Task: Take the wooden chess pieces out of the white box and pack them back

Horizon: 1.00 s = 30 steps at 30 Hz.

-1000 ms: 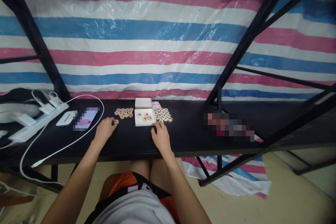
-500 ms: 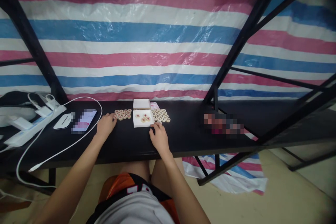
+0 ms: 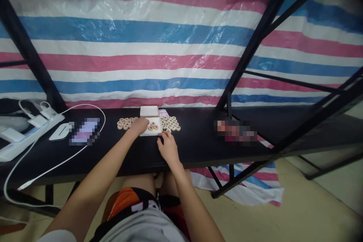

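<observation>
A white box [image 3: 143,134] holds a few round wooden Chinese chess pieces [image 3: 153,126]. My left hand [image 3: 138,126] reaches over the box's left side, its fingers closed down where a piece lay; fingertips and piece are hidden beneath it. At the front right corner of the box rests my right hand [image 3: 169,147], a ring on one finger, thumb apart from the other fingers and nothing between them. Left of the box, red-marked pieces [image 3: 124,123] form a flat group, partly behind my left hand. Dark-marked pieces [image 3: 170,123] are bunched to its right.
Behind the box stands a white lid [image 3: 149,111], with a pinkish paper [image 3: 163,113] beside it. Leftward on the black table [image 3: 195,140] are a phone [image 3: 86,130], a white device [image 3: 61,131], a power strip [image 3: 31,136] and a looping cable [image 3: 103,115]. A blurred object [image 3: 235,131] lies right.
My left hand has moved right, from the edge of the red-marked group to the box, covering its left piece. My right hand stays at the box corner. The view has shifted slightly.
</observation>
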### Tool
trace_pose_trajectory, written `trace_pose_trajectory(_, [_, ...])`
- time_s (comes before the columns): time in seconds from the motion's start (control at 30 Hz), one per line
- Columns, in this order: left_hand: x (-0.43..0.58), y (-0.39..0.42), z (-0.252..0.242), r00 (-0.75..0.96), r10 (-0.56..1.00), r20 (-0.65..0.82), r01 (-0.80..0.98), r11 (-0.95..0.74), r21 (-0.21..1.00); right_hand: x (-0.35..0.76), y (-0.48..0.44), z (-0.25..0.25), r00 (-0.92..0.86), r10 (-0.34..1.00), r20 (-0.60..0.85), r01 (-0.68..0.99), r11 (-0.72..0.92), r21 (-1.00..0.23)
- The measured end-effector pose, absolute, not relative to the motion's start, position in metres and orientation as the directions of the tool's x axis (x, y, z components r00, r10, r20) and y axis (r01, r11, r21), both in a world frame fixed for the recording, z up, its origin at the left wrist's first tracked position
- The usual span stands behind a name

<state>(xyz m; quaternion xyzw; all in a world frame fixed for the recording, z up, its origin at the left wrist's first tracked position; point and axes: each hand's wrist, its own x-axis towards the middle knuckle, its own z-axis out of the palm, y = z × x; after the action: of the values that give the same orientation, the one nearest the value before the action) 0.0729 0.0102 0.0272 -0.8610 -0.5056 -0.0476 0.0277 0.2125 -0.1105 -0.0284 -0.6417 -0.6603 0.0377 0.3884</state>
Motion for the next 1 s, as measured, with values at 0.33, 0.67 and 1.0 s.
trace_pose_trajectory(0.33, [-0.018, -0.050, 0.012, 0.339, 0.870, 0.357, 0.783, -0.472, 0.407, 0.213, -0.112, -0.028, 0.142, 0.879, 0.456, 0.817, 0.156, -0.555])
trace_pose_trajectory(0.67, [-0.066, -0.036, 0.010, 0.289, 0.931, 0.225, 0.921, -0.334, 0.202, 0.212, -0.112, -0.027, 0.144, 0.892, 0.428, 0.818, 0.137, -0.559])
trace_pose_trajectory(1.0, [0.011, -0.046, 0.039, 0.336, 0.872, 0.355, 0.918, -0.388, 0.085, 0.212, -0.111, -0.027, 0.146, 0.888, 0.436, 0.812, 0.144, -0.565])
